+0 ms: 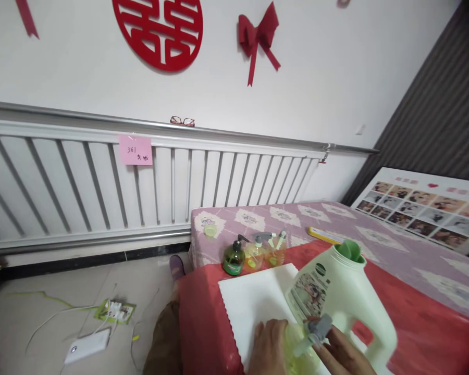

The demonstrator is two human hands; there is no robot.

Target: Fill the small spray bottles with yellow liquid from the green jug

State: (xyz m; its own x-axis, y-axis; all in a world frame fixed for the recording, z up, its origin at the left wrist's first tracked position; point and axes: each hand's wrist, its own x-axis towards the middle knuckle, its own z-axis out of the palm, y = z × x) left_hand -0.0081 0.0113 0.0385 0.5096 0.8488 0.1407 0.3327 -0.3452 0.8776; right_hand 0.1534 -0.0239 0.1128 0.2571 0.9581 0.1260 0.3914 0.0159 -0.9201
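At the bottom of the view, my left hand [269, 346] is closed against the side of a clear pump bottle [297, 346] holding pale yellow-green liquid. My right hand [346, 354] has its fingers round the grey pump head [319, 329] on top of that bottle; part of the grip is hidden. Just behind stands a big pale green jug [346, 291] with its neck uncapped and a green spout inside. Under the bottle and jug lies a white sheet with a scalloped edge [258, 291]. The lower part of the pump bottle is cut off by the frame.
A dark green pump bottle [233, 259] and two clear pump bottles [254, 256] stand in a row beyond the sheet. A light green cap [210, 229] and a yellow box [323, 235] lie on the purple cloth. On the floor left are a power strip [115, 311] and cables.
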